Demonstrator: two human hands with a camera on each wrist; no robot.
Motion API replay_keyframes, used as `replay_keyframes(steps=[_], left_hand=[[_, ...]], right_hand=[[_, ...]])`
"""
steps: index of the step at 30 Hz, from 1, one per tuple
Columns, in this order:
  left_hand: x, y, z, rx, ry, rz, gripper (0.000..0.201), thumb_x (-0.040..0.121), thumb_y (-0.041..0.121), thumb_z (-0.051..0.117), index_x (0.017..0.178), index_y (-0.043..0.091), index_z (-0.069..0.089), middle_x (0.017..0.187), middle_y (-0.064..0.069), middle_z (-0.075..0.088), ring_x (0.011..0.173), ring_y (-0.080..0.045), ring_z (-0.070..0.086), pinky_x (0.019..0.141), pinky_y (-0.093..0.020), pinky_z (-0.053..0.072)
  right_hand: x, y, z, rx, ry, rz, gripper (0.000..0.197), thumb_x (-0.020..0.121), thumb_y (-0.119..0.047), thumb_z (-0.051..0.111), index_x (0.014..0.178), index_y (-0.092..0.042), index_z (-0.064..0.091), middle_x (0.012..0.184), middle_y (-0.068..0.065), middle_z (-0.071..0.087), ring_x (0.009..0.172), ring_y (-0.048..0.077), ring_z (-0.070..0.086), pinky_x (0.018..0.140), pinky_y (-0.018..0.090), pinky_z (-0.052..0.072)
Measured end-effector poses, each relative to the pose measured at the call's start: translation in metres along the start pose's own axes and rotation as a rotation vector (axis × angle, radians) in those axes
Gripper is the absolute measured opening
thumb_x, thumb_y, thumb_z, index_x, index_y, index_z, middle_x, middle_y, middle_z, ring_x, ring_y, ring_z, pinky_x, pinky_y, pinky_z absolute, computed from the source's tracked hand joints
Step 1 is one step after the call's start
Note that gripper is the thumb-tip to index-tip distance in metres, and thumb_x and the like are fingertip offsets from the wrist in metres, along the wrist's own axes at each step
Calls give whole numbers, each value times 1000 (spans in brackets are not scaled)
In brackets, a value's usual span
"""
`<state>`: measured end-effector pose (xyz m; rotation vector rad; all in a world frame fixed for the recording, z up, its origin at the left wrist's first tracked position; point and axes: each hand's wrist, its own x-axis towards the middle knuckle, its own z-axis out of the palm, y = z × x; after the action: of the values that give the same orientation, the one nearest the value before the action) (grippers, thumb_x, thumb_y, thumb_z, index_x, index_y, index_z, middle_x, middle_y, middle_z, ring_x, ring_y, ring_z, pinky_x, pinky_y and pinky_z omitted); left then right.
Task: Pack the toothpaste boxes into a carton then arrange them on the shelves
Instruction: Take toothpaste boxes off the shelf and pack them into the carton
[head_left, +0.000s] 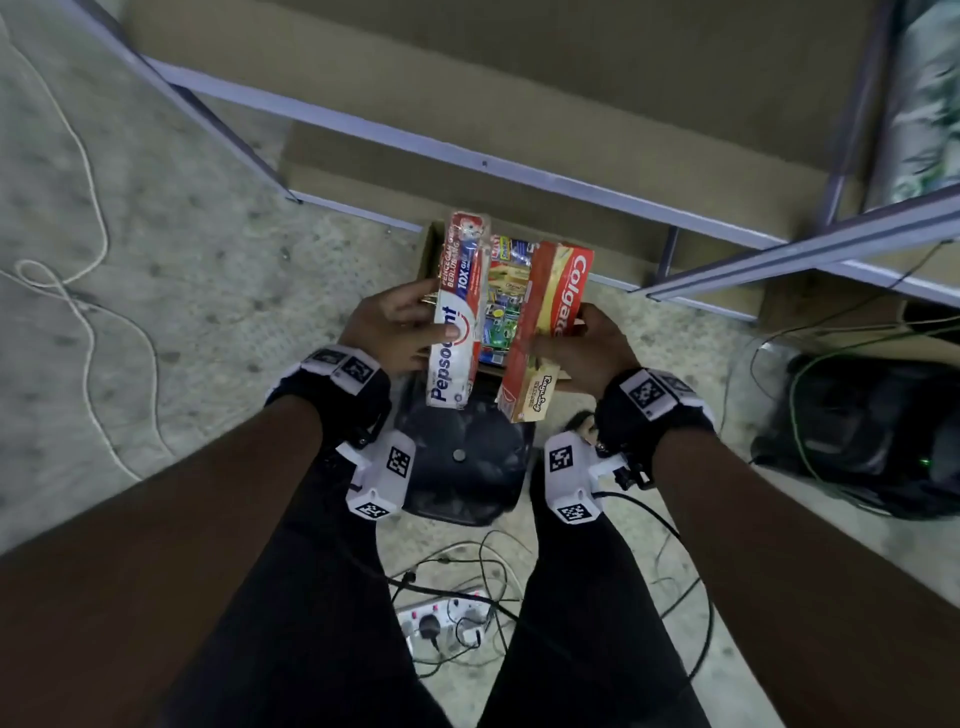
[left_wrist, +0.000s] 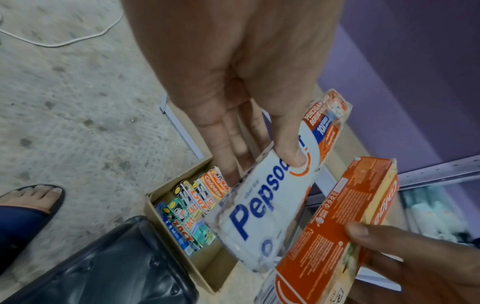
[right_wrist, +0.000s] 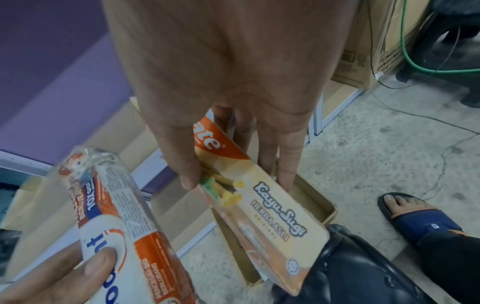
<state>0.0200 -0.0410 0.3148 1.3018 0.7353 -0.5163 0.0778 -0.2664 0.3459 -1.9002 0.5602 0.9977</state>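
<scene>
My left hand (head_left: 400, 332) grips a white and red Pepsodent box (head_left: 460, 312), thumb on its printed face (left_wrist: 270, 197). My right hand (head_left: 582, 348) holds a red and cream Colgate box (head_left: 548, 322) by its long edges, as the right wrist view shows (right_wrist: 262, 207). Both boxes hang side by side over an open brown carton (head_left: 431, 249) on the floor. Inside the carton (left_wrist: 166, 197) stand several smaller toothpaste boxes (left_wrist: 192, 214) packed in a row. The carton's right part is bare cardboard (right_wrist: 317, 203).
A metal shelf frame (head_left: 467, 156) with brown boards stands just beyond the carton. A black stool (head_left: 462, 462) sits between my legs. Cables and a power strip (head_left: 447, 618) lie on the concrete floor. A black bag (head_left: 872, 436) is at right. Sandalled feet (right_wrist: 415, 214) flank the carton.
</scene>
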Motion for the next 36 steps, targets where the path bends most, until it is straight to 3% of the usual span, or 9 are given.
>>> replay_keyframes(steps=[4, 8, 13, 17, 23, 28, 32, 34, 36], left_hand=[[-32, 24, 1, -7, -6, 48, 61, 76, 1, 80, 131, 22, 63, 106, -1, 76, 94, -17, 73, 69, -35, 61], [-72, 56, 5, 42, -28, 128, 61, 75, 7, 83, 129, 28, 64, 112, 0, 74, 100, -19, 72, 77, -40, 61], [-118, 88, 10, 102, -64, 256, 58, 75, 11, 83, 124, 36, 65, 110, 2, 74, 102, -19, 71, 80, -44, 60], [-144, 109, 11, 115, -80, 333, 60, 74, 11, 84, 127, 30, 64, 114, -1, 73, 106, -24, 70, 91, -49, 56], [-172, 141, 12, 152, -83, 462, 59, 73, 18, 86, 121, 44, 65, 114, 6, 73, 99, -16, 72, 73, -28, 59], [-185, 176, 16, 161, -70, 579, 58, 72, 18, 86, 119, 44, 64, 113, 8, 73, 100, -12, 71, 75, -29, 59], [-191, 218, 21, 160, -49, 686, 63, 73, 16, 86, 127, 35, 61, 112, 9, 73, 96, -9, 71, 79, -33, 58], [-196, 245, 25, 161, -60, 742, 61, 75, 16, 84, 126, 41, 61, 112, 11, 73, 92, -6, 71, 71, -27, 58], [-202, 274, 30, 177, -65, 793, 59, 76, 15, 83, 119, 50, 62, 113, 10, 73, 98, -9, 71, 74, -32, 59]], right_hand=[[-37, -13, -13, -19, -23, -59, 48, 75, -17, 82, 118, -23, 60, 105, -5, 70, 95, 16, 69, 88, 43, 57], [-85, -29, -28, -69, -5, -160, 49, 76, -25, 82, 119, -26, 60, 101, -14, 67, 93, 10, 68, 81, 32, 56], [-141, -49, -40, -38, 20, -260, 49, 78, -25, 81, 121, -25, 59, 104, -12, 67, 94, 9, 67, 80, 32, 57], [-176, -62, -48, -21, 49, -354, 44, 80, -20, 78, 120, -22, 59, 107, -9, 67, 96, 1, 63, 87, 38, 57], [-211, -83, -65, 40, 90, -454, 44, 79, -23, 80, 118, -30, 61, 107, -11, 69, 100, 5, 65, 93, 44, 55], [-232, -107, -78, 81, 131, -551, 42, 77, -30, 81, 114, -36, 62, 108, -11, 68, 104, 9, 65, 93, 47, 55], [-248, -138, -93, 73, 183, -634, 42, 79, -31, 80, 117, -33, 62, 108, -15, 68, 99, -1, 64, 94, 42, 54], [-258, -158, -101, 82, 190, -683, 43, 81, -28, 79, 120, -29, 61, 111, -11, 68, 103, 7, 65, 93, 45, 55], [-267, -180, -110, 104, 203, -727, 44, 82, -26, 79, 121, -29, 60, 111, -9, 68, 103, 11, 66, 91, 47, 56]])
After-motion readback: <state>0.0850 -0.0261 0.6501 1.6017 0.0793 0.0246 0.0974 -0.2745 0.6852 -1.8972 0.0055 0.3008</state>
